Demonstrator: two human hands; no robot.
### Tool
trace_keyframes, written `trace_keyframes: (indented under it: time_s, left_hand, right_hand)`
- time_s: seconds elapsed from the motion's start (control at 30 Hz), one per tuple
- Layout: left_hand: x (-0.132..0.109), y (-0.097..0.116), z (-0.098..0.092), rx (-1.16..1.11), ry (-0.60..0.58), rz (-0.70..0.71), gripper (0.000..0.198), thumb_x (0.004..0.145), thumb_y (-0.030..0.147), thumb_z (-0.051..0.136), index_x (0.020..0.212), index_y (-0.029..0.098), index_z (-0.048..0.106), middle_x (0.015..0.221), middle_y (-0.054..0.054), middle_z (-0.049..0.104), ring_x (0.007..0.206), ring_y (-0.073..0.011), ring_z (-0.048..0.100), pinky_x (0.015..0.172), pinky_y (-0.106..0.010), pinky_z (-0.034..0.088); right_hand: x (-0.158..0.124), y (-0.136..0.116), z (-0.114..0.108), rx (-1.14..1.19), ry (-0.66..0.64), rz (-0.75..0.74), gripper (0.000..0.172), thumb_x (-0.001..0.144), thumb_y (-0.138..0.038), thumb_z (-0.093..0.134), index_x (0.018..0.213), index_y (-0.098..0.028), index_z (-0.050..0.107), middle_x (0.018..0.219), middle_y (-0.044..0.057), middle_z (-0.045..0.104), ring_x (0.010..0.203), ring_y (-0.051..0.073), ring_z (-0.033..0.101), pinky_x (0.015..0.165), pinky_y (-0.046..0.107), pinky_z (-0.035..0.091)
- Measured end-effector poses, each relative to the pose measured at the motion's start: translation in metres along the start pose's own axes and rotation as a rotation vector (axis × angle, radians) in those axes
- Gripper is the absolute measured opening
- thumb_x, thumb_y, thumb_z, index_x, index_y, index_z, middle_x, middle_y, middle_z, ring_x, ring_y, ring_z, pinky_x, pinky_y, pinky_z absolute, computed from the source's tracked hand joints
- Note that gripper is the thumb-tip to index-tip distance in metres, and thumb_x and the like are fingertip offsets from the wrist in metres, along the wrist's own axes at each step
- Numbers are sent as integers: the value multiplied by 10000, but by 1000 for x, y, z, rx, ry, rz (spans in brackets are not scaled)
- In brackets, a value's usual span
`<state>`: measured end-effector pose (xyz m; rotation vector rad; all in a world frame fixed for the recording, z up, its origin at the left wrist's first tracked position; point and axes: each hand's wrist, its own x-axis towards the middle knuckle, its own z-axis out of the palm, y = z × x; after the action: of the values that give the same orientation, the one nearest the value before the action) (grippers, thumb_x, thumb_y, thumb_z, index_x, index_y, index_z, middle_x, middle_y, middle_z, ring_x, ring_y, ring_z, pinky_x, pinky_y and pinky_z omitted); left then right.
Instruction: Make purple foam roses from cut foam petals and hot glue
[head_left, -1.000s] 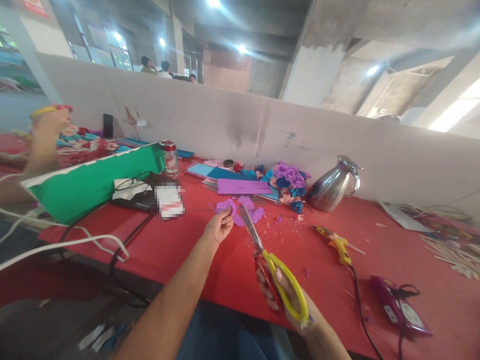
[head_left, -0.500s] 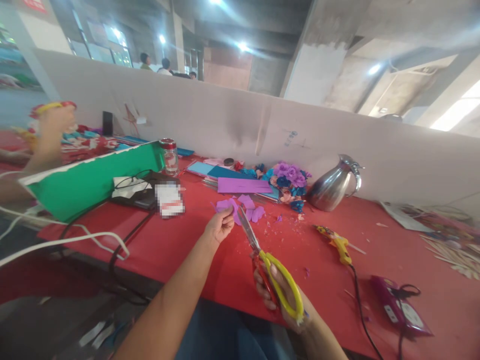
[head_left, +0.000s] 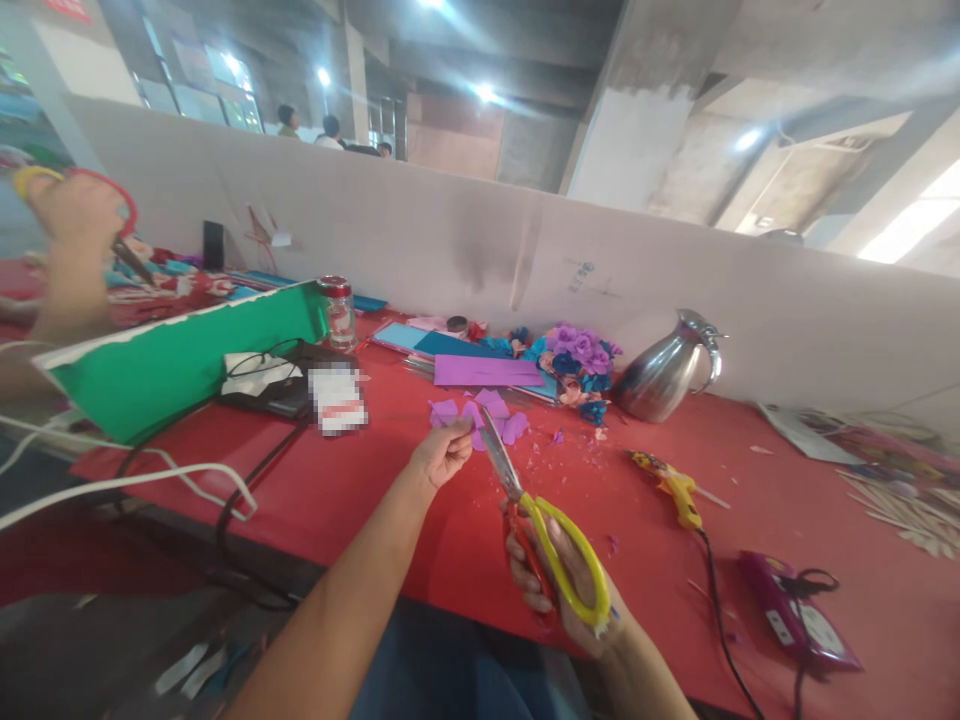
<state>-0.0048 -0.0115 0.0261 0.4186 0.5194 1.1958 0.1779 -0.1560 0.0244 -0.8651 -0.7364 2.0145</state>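
My right hand point(head_left: 551, 575) is wrapped round the handles of a pair of scissors point(head_left: 501, 450), one handle yellow and one red. Their blades point away from me and look close together. My left hand point(head_left: 444, 455) is closed in a pinch just left of the blade tips. A small purple paper petal point(head_left: 472, 412) shows at its fingertips, touching the blades. Behind it, more purple petals point(head_left: 514, 428) lie on the red table point(head_left: 345, 510). Folded purple paper point(head_left: 487, 371) rests farther back on blue sheets.
A metal jug point(head_left: 660, 372) stands beside bunched paper flowers point(head_left: 581, 352). To the right are a yellow glue gun point(head_left: 679, 492) and a purple box point(head_left: 799, 610) with a cord. At left are a green board point(head_left: 187, 365), a glass jar point(head_left: 340, 318), cables and a co-worker's hand point(head_left: 82, 210) with scissors.
My left hand has shifted very slightly right, and the scissors have moved a little with my right hand. At far left, the co-worker's hand has moved left and turned its scissors.
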Motion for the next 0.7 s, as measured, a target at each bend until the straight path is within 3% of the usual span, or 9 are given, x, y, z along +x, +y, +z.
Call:
trace_keyframes:
  time_s: [0.27, 0.7]
  left_hand:
    - [-2, -3, 1, 120, -76, 9, 455, 571, 67, 812, 529, 150, 367, 414, 120, 286, 343, 23, 228, 363, -130, 171]
    - [-2, -6, 0, 145, -80, 51, 526, 475, 167, 885, 542, 160, 364, 415, 123, 315, 354, 20, 255, 368, -128, 208]
  right_hand:
    - [5, -4, 2, 17, -8, -29, 492, 750, -588, 643, 1094, -252, 535, 721, -38, 489, 477, 52, 375, 366, 147, 249]
    - [5, -3, 9, 12, -10, -132, 557, 722, -619, 661, 1091, -230, 509, 677, -50, 479, 435, 38, 344, 327, 125, 243]
